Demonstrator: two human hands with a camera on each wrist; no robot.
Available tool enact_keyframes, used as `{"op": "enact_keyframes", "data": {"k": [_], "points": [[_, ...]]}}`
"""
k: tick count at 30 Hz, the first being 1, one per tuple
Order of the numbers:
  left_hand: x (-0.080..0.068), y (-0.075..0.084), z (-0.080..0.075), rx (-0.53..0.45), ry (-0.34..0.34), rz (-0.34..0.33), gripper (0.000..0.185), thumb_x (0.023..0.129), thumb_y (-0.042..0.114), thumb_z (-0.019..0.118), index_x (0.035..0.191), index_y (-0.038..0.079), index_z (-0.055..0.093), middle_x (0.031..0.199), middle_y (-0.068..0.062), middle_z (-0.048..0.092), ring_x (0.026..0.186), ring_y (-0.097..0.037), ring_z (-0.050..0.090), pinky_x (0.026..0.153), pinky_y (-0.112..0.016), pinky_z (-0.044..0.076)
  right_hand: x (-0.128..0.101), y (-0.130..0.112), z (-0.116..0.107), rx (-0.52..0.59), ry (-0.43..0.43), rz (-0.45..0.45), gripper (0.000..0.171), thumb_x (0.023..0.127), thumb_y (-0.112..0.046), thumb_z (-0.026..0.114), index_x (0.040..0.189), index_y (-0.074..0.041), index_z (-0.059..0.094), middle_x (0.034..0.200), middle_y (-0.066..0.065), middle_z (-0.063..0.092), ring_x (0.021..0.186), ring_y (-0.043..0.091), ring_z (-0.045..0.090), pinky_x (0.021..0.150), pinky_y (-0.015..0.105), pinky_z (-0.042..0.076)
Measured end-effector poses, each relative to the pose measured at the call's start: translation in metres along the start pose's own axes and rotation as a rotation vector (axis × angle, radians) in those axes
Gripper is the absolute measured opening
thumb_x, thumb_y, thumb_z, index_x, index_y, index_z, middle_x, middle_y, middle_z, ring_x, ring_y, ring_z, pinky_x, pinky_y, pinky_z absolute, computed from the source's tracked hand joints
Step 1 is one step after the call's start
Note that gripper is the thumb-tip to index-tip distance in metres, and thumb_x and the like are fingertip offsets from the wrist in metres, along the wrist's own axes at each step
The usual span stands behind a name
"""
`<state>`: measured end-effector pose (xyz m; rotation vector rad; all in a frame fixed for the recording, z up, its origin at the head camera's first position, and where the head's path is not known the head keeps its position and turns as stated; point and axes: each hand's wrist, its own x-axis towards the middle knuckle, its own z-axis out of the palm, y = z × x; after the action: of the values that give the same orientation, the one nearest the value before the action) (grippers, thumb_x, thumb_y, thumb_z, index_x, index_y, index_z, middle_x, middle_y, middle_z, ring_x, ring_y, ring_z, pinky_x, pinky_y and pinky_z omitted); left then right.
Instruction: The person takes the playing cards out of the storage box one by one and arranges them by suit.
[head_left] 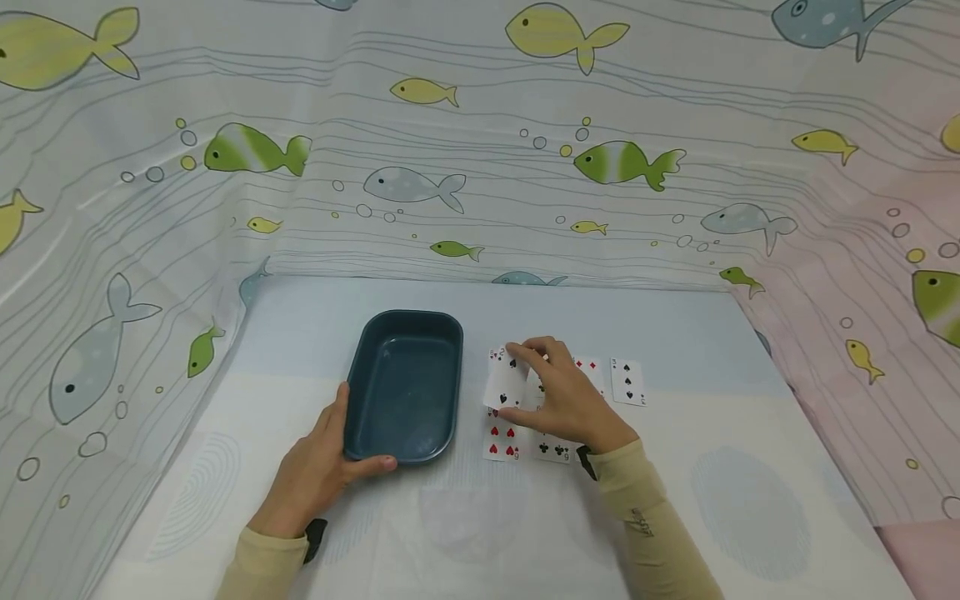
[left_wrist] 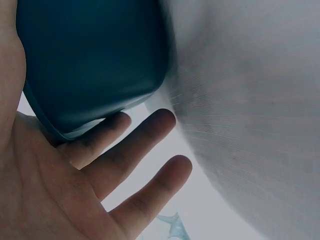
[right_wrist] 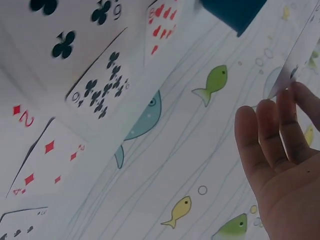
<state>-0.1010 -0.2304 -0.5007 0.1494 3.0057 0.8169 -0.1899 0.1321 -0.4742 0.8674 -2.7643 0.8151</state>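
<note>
A dark teal tray [head_left: 442, 333] lies left of centre on the table. My left hand [head_left: 330, 458] rests against its near left corner, thumb along the front wall and fingers [left_wrist: 145, 135] straight under the tray [left_wrist: 90, 60]. Right of the tray my right hand [head_left: 528, 357] pinches a spade card [head_left: 504, 383] and holds it tilted up off the table. In the right wrist view the fingertips [right_wrist: 280, 120] meet the card's edge [right_wrist: 302, 50]. Under that hand lie a nine of hearts [head_left: 501, 440] and a nine of clubs [head_left: 553, 451].
Beyond the right hand lie a red diamond card [head_left: 590, 369] and a three of spades [head_left: 627, 382]. A fish-print cloth [head_left: 480, 167] walls in the table at the back and on both sides. The table [head_left: 750, 500] is covered in pale cloth.
</note>
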Motion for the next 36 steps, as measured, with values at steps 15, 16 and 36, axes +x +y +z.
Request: {"op": "enact_keyframes", "data": {"k": [15,16,36], "points": [[0.001,0.001,0.001,-0.002,-0.014,-0.008,0.134,0.075,0.075,0.071,0.162,0.004,-0.001,0.158,-0.03,0.029,0.127,-0.055,0.049,0.094,-0.064,0.045,-0.027,0.05,-0.035,-0.128,-0.033,0.002,0.089,0.075,-0.049,0.088,0.15,-0.019,0.049,0.138,0.005,0.045,0.122,0.022,0.045,0.086,0.043,0.052],[0.002,0.001,0.001,-0.002,-0.015,-0.009,0.134,0.075,0.075,0.071,0.162,0.004,-0.001,0.158,-0.03,0.029,0.128,-0.055,0.049,0.094,-0.064,0.045,-0.029,0.054,-0.038,-0.138,-0.032,0.004,0.089,0.075,-0.049,0.088,0.149,-0.019,0.049,0.138,0.005,0.045,0.121,0.022,0.046,0.086,0.043,0.052],[0.001,0.001,0.001,0.003,-0.012,-0.004,0.135,0.074,0.077,0.07,0.162,0.004,-0.001,0.157,-0.031,0.03,0.124,-0.055,0.051,0.093,-0.064,0.045,-0.088,0.107,-0.069,-0.19,-0.151,0.131,0.088,0.07,-0.039,0.093,0.146,-0.014,0.054,0.134,0.008,0.05,0.125,0.028,0.046,0.095,0.05,0.05]]}}
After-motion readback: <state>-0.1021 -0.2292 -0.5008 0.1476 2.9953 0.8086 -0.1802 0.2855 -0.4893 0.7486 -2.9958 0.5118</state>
